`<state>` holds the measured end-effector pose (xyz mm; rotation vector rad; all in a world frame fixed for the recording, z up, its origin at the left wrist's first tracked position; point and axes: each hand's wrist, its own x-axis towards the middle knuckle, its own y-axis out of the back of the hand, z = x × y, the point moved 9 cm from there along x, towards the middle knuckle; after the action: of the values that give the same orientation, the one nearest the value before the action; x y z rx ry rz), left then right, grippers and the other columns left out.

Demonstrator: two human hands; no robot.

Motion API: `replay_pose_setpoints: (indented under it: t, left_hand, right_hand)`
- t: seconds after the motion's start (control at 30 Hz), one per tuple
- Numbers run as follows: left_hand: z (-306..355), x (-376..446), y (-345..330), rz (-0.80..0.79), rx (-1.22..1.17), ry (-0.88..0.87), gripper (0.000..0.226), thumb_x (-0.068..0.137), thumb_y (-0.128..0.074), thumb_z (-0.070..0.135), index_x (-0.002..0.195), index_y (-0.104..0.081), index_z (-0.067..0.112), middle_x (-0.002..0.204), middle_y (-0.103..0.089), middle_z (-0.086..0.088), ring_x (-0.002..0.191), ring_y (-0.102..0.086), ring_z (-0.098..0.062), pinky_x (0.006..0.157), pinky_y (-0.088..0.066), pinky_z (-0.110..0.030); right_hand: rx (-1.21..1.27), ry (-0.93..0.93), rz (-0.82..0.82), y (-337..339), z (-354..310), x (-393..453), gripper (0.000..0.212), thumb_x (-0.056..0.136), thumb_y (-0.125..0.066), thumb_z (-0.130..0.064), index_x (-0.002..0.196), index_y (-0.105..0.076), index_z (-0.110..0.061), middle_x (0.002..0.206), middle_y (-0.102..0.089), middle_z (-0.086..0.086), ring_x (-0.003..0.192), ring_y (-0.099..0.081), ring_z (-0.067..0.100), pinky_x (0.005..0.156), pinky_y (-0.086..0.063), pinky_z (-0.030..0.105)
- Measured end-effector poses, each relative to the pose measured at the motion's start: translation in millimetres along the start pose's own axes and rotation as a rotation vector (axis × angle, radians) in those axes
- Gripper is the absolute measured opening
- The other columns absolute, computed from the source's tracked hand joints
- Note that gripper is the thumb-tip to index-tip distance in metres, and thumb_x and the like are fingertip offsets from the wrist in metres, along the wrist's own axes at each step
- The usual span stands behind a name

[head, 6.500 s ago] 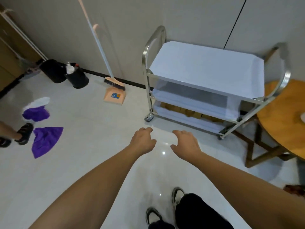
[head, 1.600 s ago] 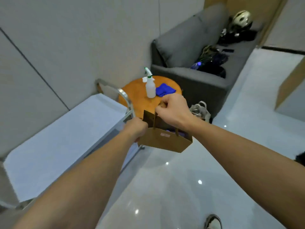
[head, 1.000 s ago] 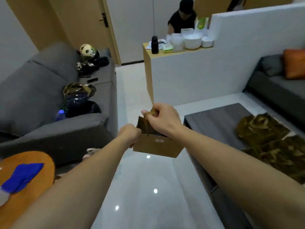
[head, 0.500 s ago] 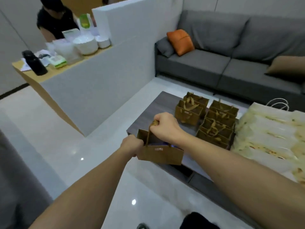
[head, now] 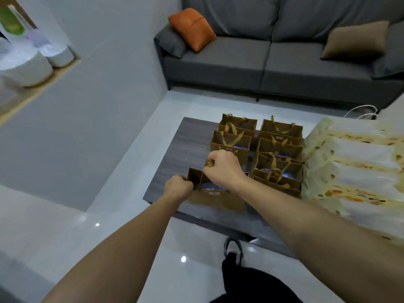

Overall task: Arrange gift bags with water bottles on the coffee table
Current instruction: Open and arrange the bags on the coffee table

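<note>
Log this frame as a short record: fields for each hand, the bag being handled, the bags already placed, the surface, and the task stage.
left hand: grips the near left edge of the held gift bag
right hand: closed round its ribbon handles
held gift bag: brown, upright, at the coffee table's near edge
placed gift bags: two rows behind it; blue shows inside some
coffee table: dark wood grain; large floral bags on the right
stage: bag being set down, not released

Brown paper gift bag (head: 215, 199) upright at the desk (head: 185, 154) near edge, blue bottle top (head: 213, 187) inside, more brown bags (head: 277, 149) in rows behind
</note>
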<state>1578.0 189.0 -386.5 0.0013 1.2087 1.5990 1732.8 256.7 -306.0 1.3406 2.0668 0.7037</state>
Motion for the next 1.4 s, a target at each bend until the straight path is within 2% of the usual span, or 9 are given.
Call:
replay_pose_setpoints:
  t: [0.17, 0.3, 0.43, 0.57, 0.7, 1.03, 1.2, 1.33, 1.4]
  left_hand:
    - [37.4, 53.5, -22.9, -0.042, -0.010, -0.008, 0.025, 0.091, -0.064, 0.026, 0.108, -0.066, 0.008, 0.102, -0.065, -0.010, 0.095, -0.058, -0.026, 0.078, -0.047, -0.034]
    - [56.7, 89.1, -43.9, -0.065, -0.046, -0.045, 0.036, 0.088, -0.070, 0.039, 0.112, -0.064, 0.013, 0.106, -0.067, -0.007, 0.101, -0.061, -0.027, 0.086, -0.052, -0.037]
    - [68.3, 133.4, -62.7, -0.127, -0.021, -0.084, 0.041, 0.093, -0.065, 0.042, 0.126, -0.061, 0.017, 0.117, -0.068, -0.006, 0.109, -0.060, -0.027, 0.084, -0.045, -0.031]
    - [77.4, 180.8, -86.7, -0.285, 0.013, -0.102, 0.042, 0.093, -0.067, 0.036, 0.130, -0.058, 0.018, 0.122, -0.066, -0.002, 0.105, -0.059, -0.022, 0.085, -0.046, -0.032]
    - [78.1, 221.1, -111.5, -0.421, 0.117, -0.093, 0.053, 0.093, -0.069, 0.025, 0.141, -0.052, 0.013, 0.135, -0.061, -0.010, 0.125, -0.055, -0.029, 0.099, -0.043, -0.033]
    - [97.7, 260.5, -119.4, -0.476, 0.225, -0.148, 0.026, 0.093, -0.066, 0.022, 0.117, -0.065, 0.014, 0.116, -0.068, -0.013, 0.111, -0.061, -0.032, 0.091, -0.051, -0.037]
    - [125.7, 268.3, -105.4, -0.423, 0.239, -0.162, 0.010, 0.086, -0.065, 0.017, 0.092, -0.065, 0.025, 0.098, -0.070, -0.008, 0.097, -0.067, -0.029, 0.086, -0.058, -0.044]
    - [181.2, 243.6, -100.8, -0.432, 0.311, -0.347, 0.020, 0.095, -0.059, 0.025, 0.113, -0.069, 0.025, 0.104, -0.069, -0.003, 0.093, -0.066, -0.020, 0.079, -0.059, -0.039]
    - [206.7, 225.4, -105.8, -0.453, 0.337, -0.423, 0.025, 0.097, -0.061, 0.025, 0.121, -0.066, 0.023, 0.110, -0.068, -0.002, 0.099, -0.065, -0.019, 0.083, -0.058, -0.039]
  right_hand:
    - [-0.011, -0.092, -0.091, -6.6, 40.4, 50.2, 0.019, 0.085, -0.069, -0.012, 0.072, -0.061, -0.022, 0.073, -0.061, -0.001, 0.074, -0.062, 0.015, 0.066, -0.055, 0.032]
    - [-0.028, -0.201, -0.098, -9.2, 70.5, 85.7, 0.014, 0.087, -0.072, -0.016, 0.081, -0.063, -0.024, 0.081, -0.064, -0.004, 0.079, -0.064, 0.012, 0.073, -0.058, 0.034]
    - [-0.103, -0.274, -0.095, -16.5, 95.2, 127.8, 0.009, 0.086, -0.073, -0.022, 0.083, -0.065, -0.024, 0.081, -0.065, -0.003, 0.081, -0.064, 0.017, 0.077, -0.059, 0.040]
    - [-0.170, -0.354, -0.112, -28.0, 120.4, 161.1, 0.006, 0.091, -0.068, -0.024, 0.085, -0.065, -0.022, 0.083, -0.065, -0.001, 0.086, -0.065, 0.021, 0.085, -0.056, 0.042]
    - [-0.257, -0.418, -0.157, -43.6, 150.1, 185.8, 0.012, 0.093, -0.063, -0.027, 0.083, -0.057, -0.030, 0.086, -0.062, -0.004, 0.094, -0.065, 0.024, 0.093, -0.050, 0.043]
    - [-0.237, -0.549, -0.093, -47.2, 171.7, 219.0, 0.007, 0.092, -0.062, -0.029, 0.094, -0.059, -0.023, 0.092, -0.067, 0.001, 0.097, -0.064, 0.026, 0.094, -0.046, 0.044]
    - [-0.304, -0.643, -0.030, -25.3, 180.7, 199.9, 0.042, 0.091, -0.066, -0.040, 0.128, -0.058, -0.021, 0.123, -0.061, 0.007, 0.122, -0.051, 0.030, 0.100, -0.042, 0.046]
    - [-0.287, -0.715, 0.051, 0.2, 185.0, 174.9, 0.059, 0.088, -0.070, -0.041, 0.141, -0.050, -0.023, 0.137, -0.052, 0.006, 0.128, -0.045, 0.030, 0.105, -0.041, 0.047]
    - [-0.261, -0.745, 0.078, 13.0, 187.4, 159.2, 0.062, 0.089, -0.069, -0.041, 0.144, -0.047, -0.024, 0.139, -0.051, 0.007, 0.132, -0.043, 0.030, 0.107, -0.039, 0.048]
